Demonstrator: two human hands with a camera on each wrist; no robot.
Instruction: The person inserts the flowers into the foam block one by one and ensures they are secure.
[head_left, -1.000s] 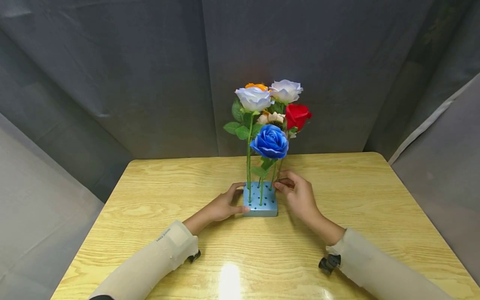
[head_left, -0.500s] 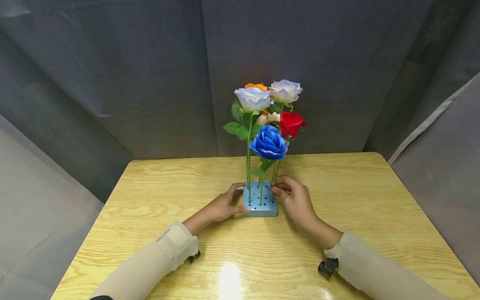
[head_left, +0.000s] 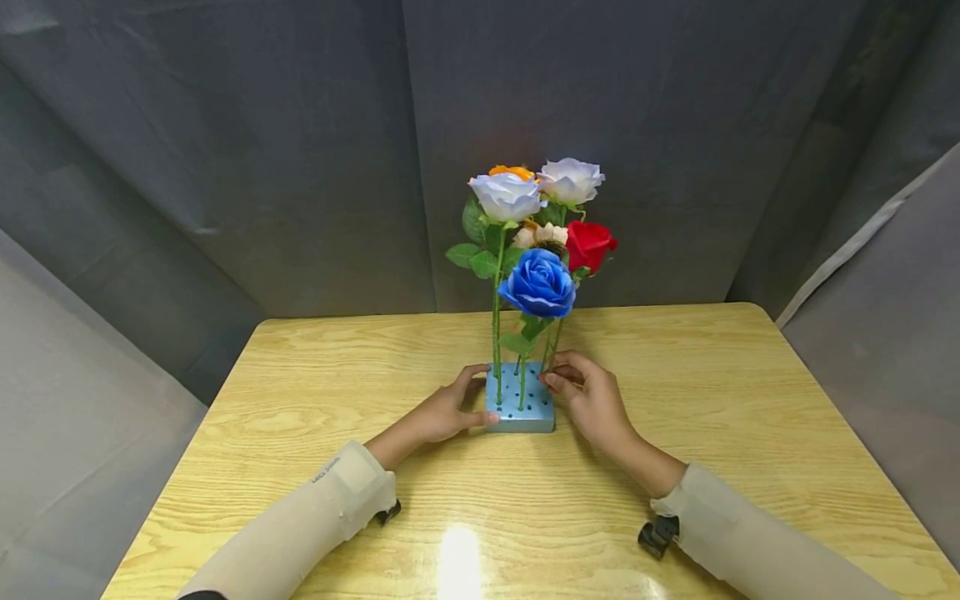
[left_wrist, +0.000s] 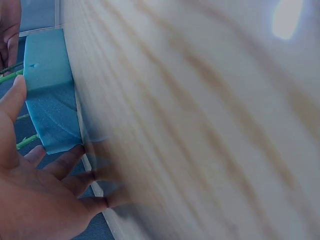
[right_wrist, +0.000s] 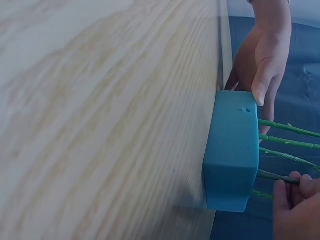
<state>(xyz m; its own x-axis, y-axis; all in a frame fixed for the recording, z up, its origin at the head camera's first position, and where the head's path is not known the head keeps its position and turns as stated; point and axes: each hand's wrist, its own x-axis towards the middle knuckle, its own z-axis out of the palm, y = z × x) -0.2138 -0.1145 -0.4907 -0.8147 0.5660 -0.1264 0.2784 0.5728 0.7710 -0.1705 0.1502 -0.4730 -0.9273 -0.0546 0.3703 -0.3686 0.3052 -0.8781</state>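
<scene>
A light blue foam block (head_left: pixel 520 426) with small holes stands on the table, several artificial flowers upright in it. My left hand (head_left: pixel 446 412) grips its left side, thumb at the front corner and fingers toward the back. At the block's right edge, my right hand (head_left: pixel 597 402) pinches a stem low down, between thumb and fingers. That stem leads up to a red rose (head_left: pixel 590 247), which leans slightly right. In the right wrist view the pinched stem (right_wrist: pixel 270 175) meets the block's top face. A blue rose (head_left: pixel 537 284) stands in front of the other blooms.
Two white roses (head_left: pixel 506 198), an orange flower (head_left: pixel 512 172) and a cream flower (head_left: pixel 538 237) with a dark centre rise behind the blue one. The wood-grain table (head_left: pixel 337 375) ends at a grey curtain (head_left: pixel 337 167) behind it.
My right hand has shifted slightly left, over the block's edge, with the pinched stem. The red rose now sits a little lower and further left. The left hand holds still.
</scene>
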